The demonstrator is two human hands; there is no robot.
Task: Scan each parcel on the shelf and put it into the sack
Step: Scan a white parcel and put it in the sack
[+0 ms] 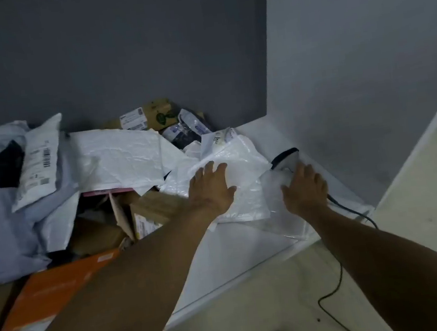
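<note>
Item: white parcel (242,168), a soft plastic mailer lying flat on the shelf (249,246) at the right edge of the heap, straight ahead of both arms.

Long axis: hard to call, as the bag is crumpled. It seems to run across the shelf, left to right.

Left hand (210,187): the nearer one, laid on the parcel with fingers spread and straight, pressing rather than gripping.

Right hand (304,189): just beside the parcel's right end, laid over the handle of the black scanner (285,157), whose head pokes out beyond the fingertips. I cannot tell whether the fingers clasp it.

The two hands are apart.

Cable (355,213): trails off the shelf edge toward the floor (425,222).

Sack: not in sight.

Other stock, to the left: orange box (54,292), cardboard box (148,207), barcoded mailer (38,165).

Surroundings: dark grey back wall (115,54), pale side panel (364,65).
</note>
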